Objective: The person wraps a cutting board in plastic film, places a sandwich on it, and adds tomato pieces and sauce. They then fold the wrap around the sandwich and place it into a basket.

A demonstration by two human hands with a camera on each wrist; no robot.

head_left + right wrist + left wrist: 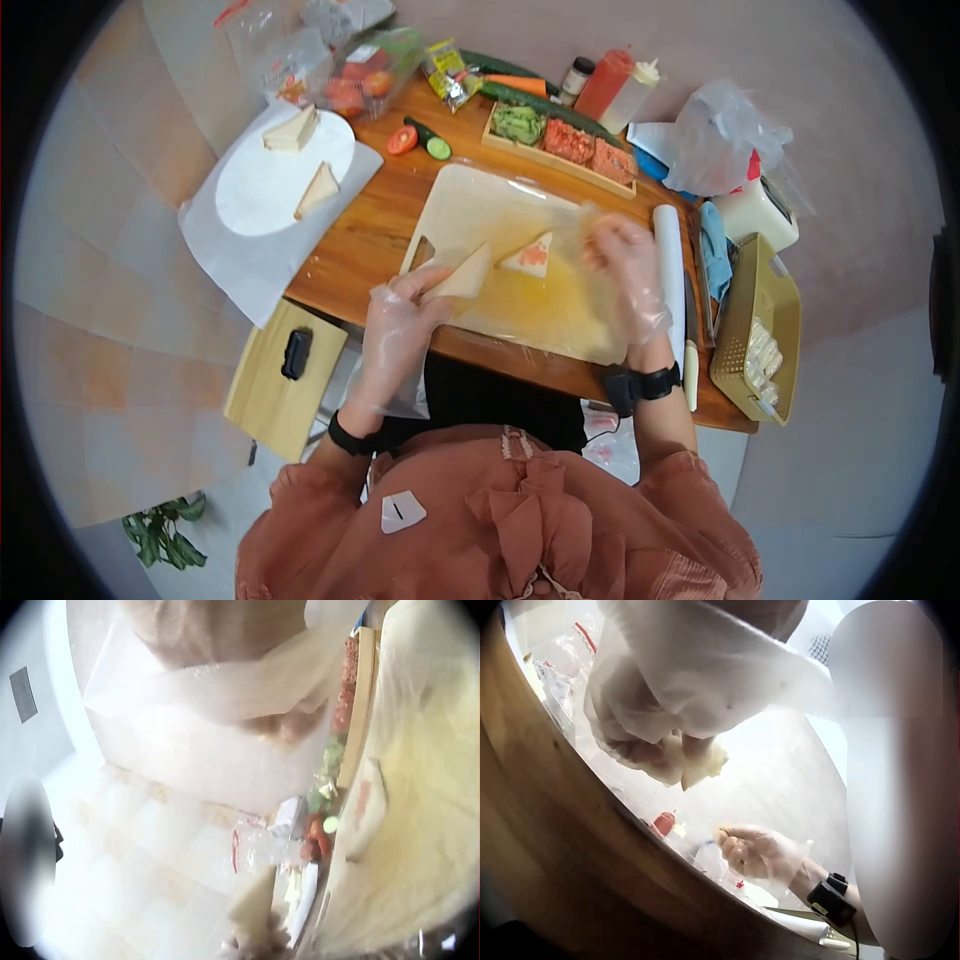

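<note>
My gloved left hand (pixel 400 320) grips a triangular slice of white bread (pixel 465 275), tilted up over the left part of the cutting board (pixel 470 190). Another bread triangle (pixel 529 256) with orange-pink filling on it lies on the board between the hands. My gloved right hand (pixel 628 265) is raised over the board's right side, fingers curled together and blurred. In the left wrist view its fingertips meet around a small yellowish spot; I cannot tell whether they hold anything. Clear film with a yellowish smear covers the board.
A wooden tray (pixel 487 137) of chopped greens and pink-orange fillings stands behind the board. On the left, a white plate (pixel 240 190) carries more bread. Sauce bottles (pixel 606 85) stand at the back. A white roll (pixel 668 240), a knife (pixel 691 375) and a basket (pixel 787 330) line the right.
</note>
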